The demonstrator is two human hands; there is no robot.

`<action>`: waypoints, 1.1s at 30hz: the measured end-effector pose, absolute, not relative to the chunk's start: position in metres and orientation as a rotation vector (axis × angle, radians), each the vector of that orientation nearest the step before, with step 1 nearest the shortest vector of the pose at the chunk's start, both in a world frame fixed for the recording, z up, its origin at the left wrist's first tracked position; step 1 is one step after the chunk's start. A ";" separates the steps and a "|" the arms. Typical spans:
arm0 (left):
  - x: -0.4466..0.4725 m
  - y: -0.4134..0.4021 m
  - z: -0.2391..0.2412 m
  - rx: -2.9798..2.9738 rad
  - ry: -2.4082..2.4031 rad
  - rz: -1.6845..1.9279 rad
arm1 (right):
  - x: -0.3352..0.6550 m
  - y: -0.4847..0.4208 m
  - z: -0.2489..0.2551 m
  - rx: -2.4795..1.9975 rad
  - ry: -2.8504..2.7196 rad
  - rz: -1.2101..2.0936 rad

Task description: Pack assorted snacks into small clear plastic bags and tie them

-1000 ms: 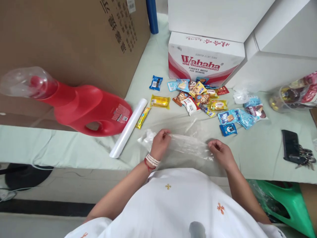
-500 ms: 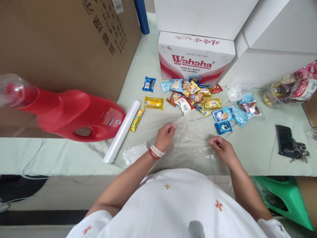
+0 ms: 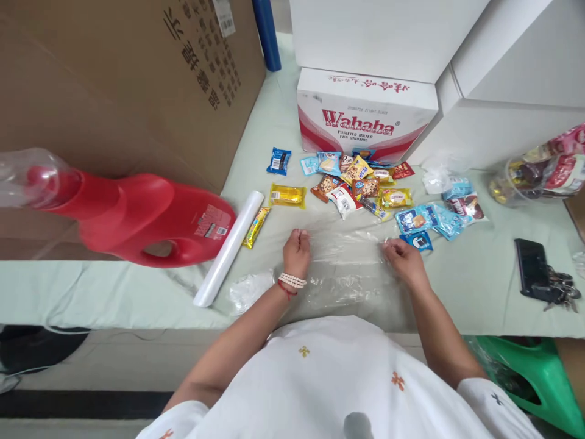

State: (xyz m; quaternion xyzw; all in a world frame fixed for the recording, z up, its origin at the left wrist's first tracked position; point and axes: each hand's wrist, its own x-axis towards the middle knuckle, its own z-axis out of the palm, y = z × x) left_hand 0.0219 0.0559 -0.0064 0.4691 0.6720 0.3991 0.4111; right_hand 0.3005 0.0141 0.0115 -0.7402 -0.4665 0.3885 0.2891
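A clear plastic bag (image 3: 343,268) stretches between my two hands, low over the table's pale green cover. My left hand (image 3: 297,251), with beaded and red bracelets at the wrist, pinches its left edge. On the other side, my right hand (image 3: 404,258) grips the right edge between thumb and fingers. Just beyond the plastic lies a heap of small wrapped snacks (image 3: 356,183) in several colours. Blue snack packets (image 3: 417,218) are close to my right hand. A crumpled piece of clear plastic (image 3: 251,290) rests left of my left wrist.
A white plastic roll (image 3: 228,250) and a large red bottle-shaped container (image 3: 155,213) lie at left, before a cardboard box (image 3: 114,79). Behind the snacks stands a Wahaha carton (image 3: 365,116). At right are a phone (image 3: 530,268), keys (image 3: 563,286) and a snack-filled clear jar (image 3: 521,177).
The clear plastic is now spread wider and flatter, with more of it reaching toward my body. My left hand has shifted slightly left, and my right hand slightly up. The view has tilted a little.
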 end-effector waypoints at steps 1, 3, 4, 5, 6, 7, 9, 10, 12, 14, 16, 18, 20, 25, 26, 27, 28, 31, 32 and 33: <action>0.020 0.057 -0.004 1.256 1.758 0.993 | 0.309 0.009 0.012 -1.988 -1.204 1.064; 0.019 0.054 0.006 1.475 1.874 0.976 | 0.326 -0.002 0.022 -2.066 -1.232 1.045; 0.020 0.050 0.013 1.607 1.927 0.981 | 0.333 -0.005 0.031 -2.123 -1.295 0.946; 0.021 0.047 0.021 1.744 1.970 0.994 | 0.338 -0.005 0.041 -2.177 -1.371 0.780; 0.024 0.043 0.029 1.881 1.993 1.001 | 0.341 -0.001 0.053 -2.212 -1.436 0.573; 0.026 0.040 0.035 2.014 1.972 0.983 | 0.340 0.007 0.065 -2.218 -1.482 0.370; 0.031 0.035 0.042 2.270 1.781 0.860 | 0.328 0.036 0.083 -2.157 -1.556 0.117; 0.034 0.034 0.043 2.375 1.648 0.760 | 0.316 0.055 0.087 -2.121 -1.607 0.090; 0.039 0.031 0.038 2.498 1.454 0.540 | 0.284 0.096 0.088 -2.081 -1.771 0.178; 0.043 0.027 0.028 2.509 1.430 0.355 | 0.247 0.133 0.078 -2.118 -1.956 0.306; 0.045 0.020 0.019 2.470 1.473 0.219 | 0.217 0.162 0.063 -2.144 -2.112 0.409; 0.045 0.013 0.013 2.441 1.502 0.152 | 0.206 0.180 0.051 -2.161 -2.136 0.529; 0.044 0.007 0.010 2.433 1.513 0.139 | 0.216 0.189 0.046 -2.152 -1.996 0.722; 0.043 0.004 0.009 2.409 1.546 0.154 | 0.295 0.168 0.077 -1.954 -1.465 0.597; 0.044 0.004 0.010 2.403 1.548 0.157 | 0.307 0.155 0.087 -1.918 -1.455 0.470; 0.044 0.005 0.010 2.396 1.548 0.160 | 0.315 0.139 0.095 -1.881 -1.507 0.375; 0.044 0.006 0.011 2.388 1.548 0.162 | 0.317 0.121 0.101 -1.837 -1.611 0.326; 0.046 0.009 0.018 2.359 1.549 0.155 | 0.297 0.066 0.098 -1.656 -2.094 0.450; 0.045 0.009 0.022 2.351 1.551 0.151 | 0.285 0.051 0.091 -1.617 -2.245 0.532; 0.045 0.009 0.026 2.345 1.558 0.151 | 0.273 0.038 0.082 -1.611 -2.357 0.598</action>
